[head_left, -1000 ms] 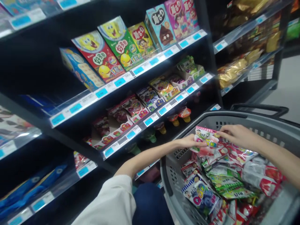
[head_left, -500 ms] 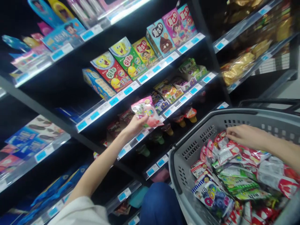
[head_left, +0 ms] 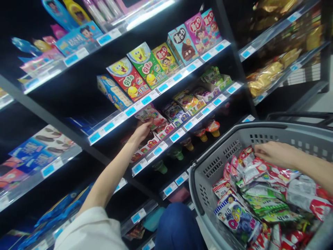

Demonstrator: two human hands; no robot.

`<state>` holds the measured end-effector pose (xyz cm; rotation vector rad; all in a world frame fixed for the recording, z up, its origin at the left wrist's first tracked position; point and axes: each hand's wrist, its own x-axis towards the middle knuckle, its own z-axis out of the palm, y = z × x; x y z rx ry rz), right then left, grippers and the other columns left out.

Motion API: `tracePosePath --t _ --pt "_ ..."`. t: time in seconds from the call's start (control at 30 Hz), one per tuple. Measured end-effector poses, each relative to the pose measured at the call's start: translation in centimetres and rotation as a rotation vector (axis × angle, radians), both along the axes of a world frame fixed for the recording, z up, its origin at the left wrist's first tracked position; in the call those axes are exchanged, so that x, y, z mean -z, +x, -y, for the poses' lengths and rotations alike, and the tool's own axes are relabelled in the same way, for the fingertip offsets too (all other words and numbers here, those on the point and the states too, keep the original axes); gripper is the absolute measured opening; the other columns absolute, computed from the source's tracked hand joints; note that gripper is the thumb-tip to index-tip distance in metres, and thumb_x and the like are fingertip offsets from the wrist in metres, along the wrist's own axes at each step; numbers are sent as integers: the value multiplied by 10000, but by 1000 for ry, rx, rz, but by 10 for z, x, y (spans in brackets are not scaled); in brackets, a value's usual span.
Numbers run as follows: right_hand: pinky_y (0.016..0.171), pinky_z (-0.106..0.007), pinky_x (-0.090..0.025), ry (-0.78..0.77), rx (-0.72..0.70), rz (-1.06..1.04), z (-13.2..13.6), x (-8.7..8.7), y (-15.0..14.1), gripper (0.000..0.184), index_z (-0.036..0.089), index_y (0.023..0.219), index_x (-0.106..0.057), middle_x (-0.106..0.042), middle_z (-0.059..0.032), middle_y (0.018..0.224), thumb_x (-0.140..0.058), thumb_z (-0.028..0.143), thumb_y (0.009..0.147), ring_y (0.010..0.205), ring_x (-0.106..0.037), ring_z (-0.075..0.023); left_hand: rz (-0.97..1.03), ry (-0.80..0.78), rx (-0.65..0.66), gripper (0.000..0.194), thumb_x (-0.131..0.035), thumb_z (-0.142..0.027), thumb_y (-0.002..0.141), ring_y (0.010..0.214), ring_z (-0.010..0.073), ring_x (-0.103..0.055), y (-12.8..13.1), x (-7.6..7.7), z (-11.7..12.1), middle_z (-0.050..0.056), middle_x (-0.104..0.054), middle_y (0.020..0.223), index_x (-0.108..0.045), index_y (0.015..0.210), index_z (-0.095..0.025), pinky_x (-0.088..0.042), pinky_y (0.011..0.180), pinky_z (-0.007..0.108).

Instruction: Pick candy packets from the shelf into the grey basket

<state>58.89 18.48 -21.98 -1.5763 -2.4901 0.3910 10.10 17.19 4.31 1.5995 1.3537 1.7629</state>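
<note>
My left hand [head_left: 142, 133] reaches into the middle shelf, its fingers closed on a pink gummy candy bag [head_left: 154, 118]. This bag is above a pink display box [head_left: 165, 130], tilted, its lower part close to the box. Beside it stand display boxes with blue-purple candy bags [head_left: 174, 110] and orange candy bags [head_left: 191, 100]. Over the heap in the grey shopping basket [head_left: 212, 166], my right hand [head_left: 274, 152] is curled, right by a red candy bag [head_left: 246, 155]; whatever its fingers hold is hidden. A blueberry candy bag [head_left: 237, 216] lies at the near side of the heap.
Cartoon snack boxes [head_left: 128, 78] line the shelf above. Jelly cups [head_left: 213, 127] hang under the shelf edge [head_left: 166, 143]. Gold packages [head_left: 267, 76] fill the right-hand rack. My knee [head_left: 179, 225] is between the shelves and the basket.
My left hand has moved back and slightly left, carrying the pink gummy candy bag from in front of the shelf edge to over the display box. My right hand stays curled in the basket.
</note>
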Motion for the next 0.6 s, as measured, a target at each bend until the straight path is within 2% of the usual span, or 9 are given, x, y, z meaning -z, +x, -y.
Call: tracePosePath --t 0.17,0.3,0.37,0.43,0.5,0.53,0.6 --pt "667 -329 -322 28 -23 -28 -6 11 2 293 227 950 -643 -696 -87 875 -390 368 994 814 -652 -270 6 -83 -85 233 -730 -94 742 1030 202 -729 15 9 -18 83 -763 947 -711 972 -124 -573 990 325" --pt "653 -322 -309 25 -24 -41 -8 13 4 274 231 924 -632 -692 -78 864 -407 376 981 785 -644 -257 -15 -149 -165 292 -732 -80 694 1014 247 -728 19 12 -22 96 -747 900 -695 981 -114 -588 971 395" --pt "653 -316 -306 10 -43 -35 -8 11 4 269 233 933 -619 -686 -72 854 -402 383 986 774 -641 -250 -79 -97 -240 417 -756 -85 668 1125 254 -690 16 10 -20 101 -746 1019 -679 1076 -123 -552 1041 406" --pt "657 -316 -306 0 -61 -24 -7 9 4 273 234 943 -610 -682 -69 846 -389 386 994 772 -635 -248 -300 27 -368 627 -800 -98 637 1313 251 -581 11 6 -16 103 -686 1275 -631 1238 -160 -454 1167 402" --pt "665 -320 -309 -11 -59 -5 -6 6 3 275 232 947 -609 -681 -69 848 -382 380 999 774 -629 -247 -651 140 -503 784 -838 -127 623 1479 271 -405 7 1 -10 109 -526 1511 -579 1360 -196 -299 1275 415" --pt "668 -322 -311 -18 -50 8 -5 4 2 276 230 949 -609 -682 -70 851 -380 375 1002 775 -627 -246 -825 171 -553 778 -839 -154 643 1526 293 -326 7 0 -6 114 -450 1576 -582 1376 -203 -222 1304 436" --pt "674 -323 -318 -33 -34 17 -2 1 0 270 227 954 -611 -686 -71 866 -383 362 1005 780 -628 -244 -1092 190 -587 599 -792 -212 731 1543 334 -275 10 -3 1 120 -402 1601 -652 1313 -205 -142 1313 475"
